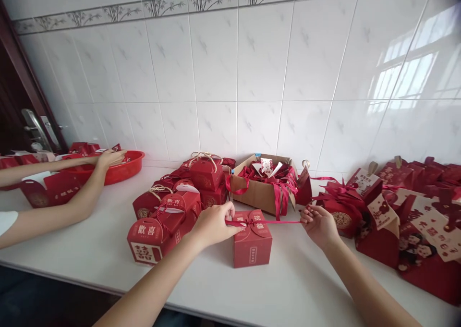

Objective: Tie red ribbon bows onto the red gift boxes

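A small red gift box with pale lettering stands on the white table in front of me. A thin red ribbon runs across its top and is stretched level between my hands. At the box's upper left, my left hand pinches one end of the ribbon. Off to the right of the box, my right hand has its fingers closed on the other end. The ribbon passes over the middle of the lid; I cannot tell whether it is knotted there.
Red boxes with cord handles are piled left of mine. Behind stands an open cardboard box of ribbons and cards. Many finished-looking red boxes crowd the right. At far left, another person's hands reach over a red basin.
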A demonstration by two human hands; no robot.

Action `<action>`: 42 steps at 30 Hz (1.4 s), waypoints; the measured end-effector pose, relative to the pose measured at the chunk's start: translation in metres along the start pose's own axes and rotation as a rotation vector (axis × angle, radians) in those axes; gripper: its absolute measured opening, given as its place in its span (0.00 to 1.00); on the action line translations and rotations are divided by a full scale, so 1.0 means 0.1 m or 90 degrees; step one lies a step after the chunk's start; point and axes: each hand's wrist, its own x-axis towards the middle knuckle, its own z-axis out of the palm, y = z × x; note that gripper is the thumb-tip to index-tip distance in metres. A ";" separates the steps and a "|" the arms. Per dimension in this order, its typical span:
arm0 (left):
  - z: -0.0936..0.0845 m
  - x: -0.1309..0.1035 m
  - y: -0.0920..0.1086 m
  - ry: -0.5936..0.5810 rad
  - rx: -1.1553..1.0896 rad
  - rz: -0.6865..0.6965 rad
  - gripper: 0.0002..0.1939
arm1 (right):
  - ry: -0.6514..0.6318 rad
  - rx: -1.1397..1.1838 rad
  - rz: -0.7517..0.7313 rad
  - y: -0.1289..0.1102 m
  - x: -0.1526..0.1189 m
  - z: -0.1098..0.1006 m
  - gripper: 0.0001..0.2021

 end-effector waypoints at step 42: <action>-0.83 0.33 0.53 -0.110 -0.599 0.031 0.19 | -0.271 -0.223 -0.178 -0.90 -0.23 0.95 0.20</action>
